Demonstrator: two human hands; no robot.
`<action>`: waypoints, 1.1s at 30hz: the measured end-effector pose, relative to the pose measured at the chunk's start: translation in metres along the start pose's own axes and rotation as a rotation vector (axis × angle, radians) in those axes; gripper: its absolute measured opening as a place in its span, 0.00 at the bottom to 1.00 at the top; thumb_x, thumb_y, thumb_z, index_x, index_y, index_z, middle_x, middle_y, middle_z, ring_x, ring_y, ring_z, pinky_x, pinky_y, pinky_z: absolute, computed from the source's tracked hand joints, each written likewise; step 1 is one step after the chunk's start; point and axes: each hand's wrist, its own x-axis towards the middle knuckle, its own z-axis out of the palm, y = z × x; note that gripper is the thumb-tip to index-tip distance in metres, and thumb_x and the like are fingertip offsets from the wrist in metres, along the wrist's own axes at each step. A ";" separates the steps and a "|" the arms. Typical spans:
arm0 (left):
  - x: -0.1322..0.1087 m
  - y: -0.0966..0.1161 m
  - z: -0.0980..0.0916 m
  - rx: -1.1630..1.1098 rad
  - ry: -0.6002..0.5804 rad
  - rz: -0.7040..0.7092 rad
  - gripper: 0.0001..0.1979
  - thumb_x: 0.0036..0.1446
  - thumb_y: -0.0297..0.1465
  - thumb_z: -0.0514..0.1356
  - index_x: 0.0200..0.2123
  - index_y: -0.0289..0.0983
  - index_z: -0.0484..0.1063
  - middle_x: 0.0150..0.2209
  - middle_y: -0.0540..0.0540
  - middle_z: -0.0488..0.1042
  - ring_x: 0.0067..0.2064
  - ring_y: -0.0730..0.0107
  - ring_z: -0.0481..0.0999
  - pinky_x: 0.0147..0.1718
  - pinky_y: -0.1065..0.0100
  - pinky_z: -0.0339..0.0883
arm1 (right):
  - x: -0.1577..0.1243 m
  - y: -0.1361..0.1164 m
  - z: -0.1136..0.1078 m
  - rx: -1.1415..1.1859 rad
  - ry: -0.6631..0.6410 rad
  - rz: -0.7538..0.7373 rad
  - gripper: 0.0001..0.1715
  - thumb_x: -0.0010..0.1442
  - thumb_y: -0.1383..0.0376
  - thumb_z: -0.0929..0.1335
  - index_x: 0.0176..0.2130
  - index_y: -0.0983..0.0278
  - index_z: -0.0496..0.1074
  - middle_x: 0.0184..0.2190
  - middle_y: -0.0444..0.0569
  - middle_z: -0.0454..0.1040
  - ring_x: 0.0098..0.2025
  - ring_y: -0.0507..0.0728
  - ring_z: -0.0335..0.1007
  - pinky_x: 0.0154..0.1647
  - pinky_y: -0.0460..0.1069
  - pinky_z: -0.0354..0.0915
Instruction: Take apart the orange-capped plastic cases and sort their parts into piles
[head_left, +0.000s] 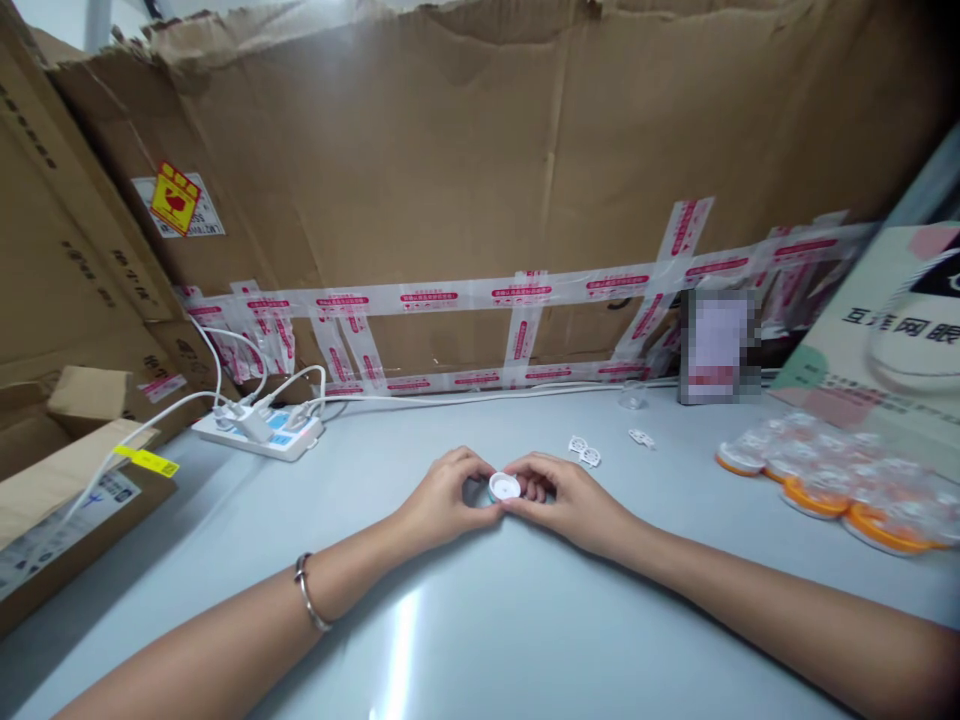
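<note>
Both my hands meet at the middle of the grey table [480, 640] around a small round white cap [505, 487]. My left hand [448, 493], with a metal bracelet on its wrist, curls its fingers round the cap's left side. From the right, my right hand [555, 495] pinches the same cap. A bit of teal shows under the cap's lower left edge. Two small white flat pieces [584, 451] lie just beyond my right hand, and another [641, 437] lies farther right.
A white power strip [259, 432] with plugged cables sits at the left. Cardboard walls patched with printed tape stand behind and to the left. Several clear domed parts with orange bases [832, 480] lie at the right, near a printed box [885, 340]. A cardboard box [67, 500] stands at the left edge.
</note>
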 end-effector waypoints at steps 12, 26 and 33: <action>-0.013 0.015 -0.005 0.069 -0.112 0.106 0.13 0.43 0.29 0.62 0.36 0.38 0.70 0.36 0.47 0.70 0.40 0.65 0.68 0.43 0.65 0.61 | 0.028 0.009 -0.008 -0.150 0.145 0.005 0.15 0.49 0.61 0.67 0.37 0.66 0.72 0.33 0.49 0.71 0.31 0.53 0.66 0.34 0.47 0.64; -0.015 0.014 -0.007 0.029 -0.168 0.142 0.13 0.47 0.30 0.61 0.38 0.36 0.70 0.36 0.46 0.68 0.40 0.67 0.67 0.43 0.68 0.61 | 0.094 0.019 0.005 -0.260 0.185 -0.017 0.24 0.46 0.67 0.69 0.45 0.70 0.66 0.38 0.55 0.71 0.40 0.59 0.67 0.42 0.52 0.62; -0.011 0.008 -0.005 -0.010 -0.138 0.052 0.13 0.47 0.33 0.63 0.37 0.36 0.70 0.35 0.46 0.67 0.38 0.68 0.68 0.39 0.68 0.63 | 0.029 0.003 -0.018 -0.086 0.014 -0.031 0.15 0.54 0.61 0.64 0.42 0.64 0.65 0.37 0.48 0.70 0.36 0.53 0.66 0.37 0.49 0.64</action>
